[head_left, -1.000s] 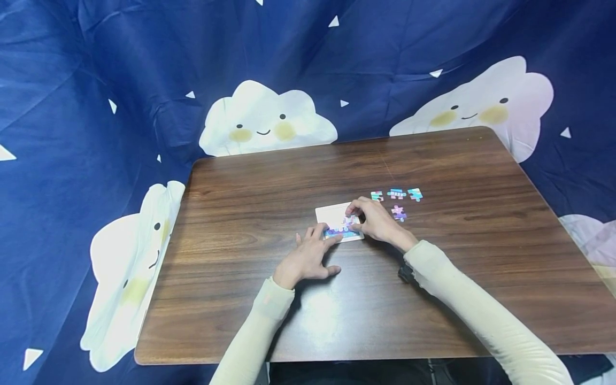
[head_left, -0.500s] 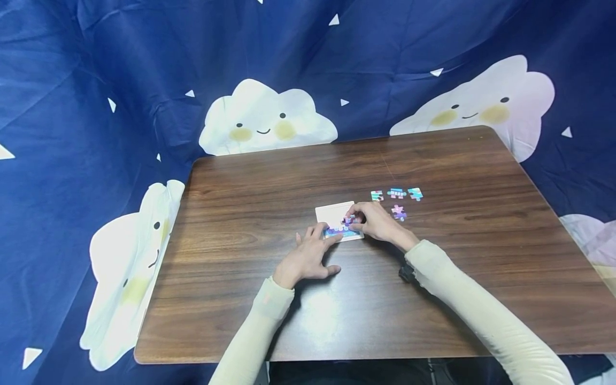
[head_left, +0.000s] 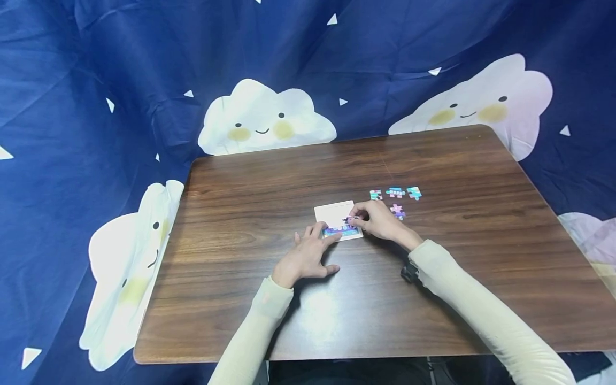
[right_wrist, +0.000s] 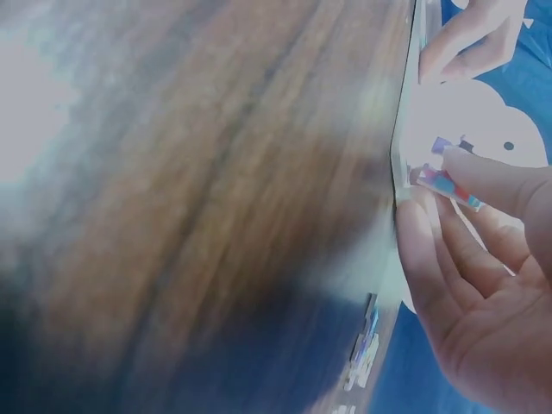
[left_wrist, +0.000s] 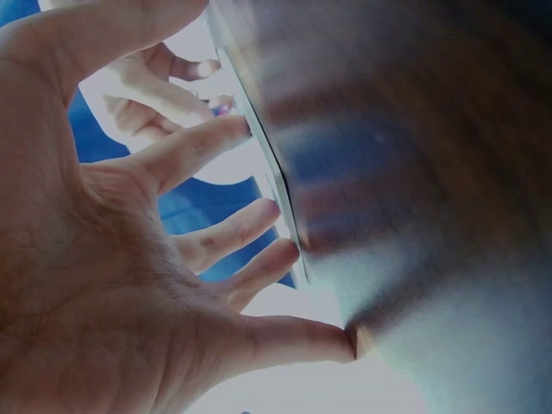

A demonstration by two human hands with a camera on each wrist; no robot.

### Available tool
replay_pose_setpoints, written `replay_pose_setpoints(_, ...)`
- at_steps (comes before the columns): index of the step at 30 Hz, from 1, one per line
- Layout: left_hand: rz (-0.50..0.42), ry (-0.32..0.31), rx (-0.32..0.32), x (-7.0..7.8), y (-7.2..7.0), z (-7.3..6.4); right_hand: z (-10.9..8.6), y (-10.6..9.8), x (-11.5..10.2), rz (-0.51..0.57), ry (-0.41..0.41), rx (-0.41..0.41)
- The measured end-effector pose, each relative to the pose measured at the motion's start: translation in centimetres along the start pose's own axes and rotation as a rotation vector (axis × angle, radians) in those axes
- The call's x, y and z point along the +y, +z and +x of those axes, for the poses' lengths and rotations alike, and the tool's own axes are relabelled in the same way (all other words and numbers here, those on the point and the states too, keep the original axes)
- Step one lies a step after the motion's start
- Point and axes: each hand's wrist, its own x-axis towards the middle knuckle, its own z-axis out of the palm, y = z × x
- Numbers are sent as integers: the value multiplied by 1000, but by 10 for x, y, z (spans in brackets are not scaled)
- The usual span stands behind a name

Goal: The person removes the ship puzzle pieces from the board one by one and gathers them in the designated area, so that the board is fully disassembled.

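A small white puzzle tray [head_left: 332, 212] lies on the table, with joined blue and purple jigsaw pieces [head_left: 343, 231] along its near side. My left hand [head_left: 308, 255] has its fingers spread, fingertips resting on the tray's near left part and thumb on the tabletop. Over the tray's right part, my right hand [head_left: 382, 220] pinches a colourful jigsaw piece [right_wrist: 450, 185] between thumb and fingers. That piece is tilted up and seen nearly edge-on from the head. In the left wrist view, the held piece is mostly hidden behind fingers.
Loose jigsaw pieces lie right of the tray: one [head_left: 376, 195], another [head_left: 395, 192] and a third [head_left: 414, 193] in a row, with a purple-pink piece [head_left: 397, 211] nearer. The brown wooden table [head_left: 231, 256] meets a blue cloud-patterned curtain [head_left: 366, 48] behind.
The right hand's pinched jigsaw piece has turned from fairly flat to tilted up above the tray, and its fingers have drawn in slightly. My left hand stays in place.
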Motion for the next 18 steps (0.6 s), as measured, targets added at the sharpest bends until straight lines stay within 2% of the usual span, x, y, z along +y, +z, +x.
replay_pose_setpoints(10,0,-3,-10,0,2,2,-11,-15,7,117,57,7)
replay_pose_setpoints(18,17,1,-9,0,2,1,-20,-38,23,148,137,100)
